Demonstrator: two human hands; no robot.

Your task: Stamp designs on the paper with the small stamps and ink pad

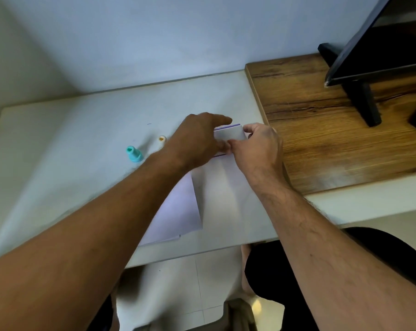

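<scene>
Now, both hands: on 1 small flat box, far edge of the paper.
Ink pad (pixel 230 134): white, flat, w/ purple lines along far and near edges; lies on white table (pixel 82 151), just past the paper's top edge, partly hidden by both hands.
Left hand (pixel 198 137): reaches over from left, covers pad's left side; index finger straight, pointing right along pad's far edge; thumb at near edge. Grip on pad looks like a pinch, other fingers hidden.
Right hand (pixel 259 144): fingers curled round pad's right end, thumb at near edge, touching left thumb.
Paper (pixel 178 211): white sheets, overlapping, btwn the 2 forearms, near table's front edge.
Teal stamp (pixel 133 154): upright, left of hands, apart.
White stamp (pixel 161 140): orange top, btwn teal stamp and left wrist.
Wood board (pixel 333 130): right of pad, carries black monitor (pixel 381 44).
</scene>
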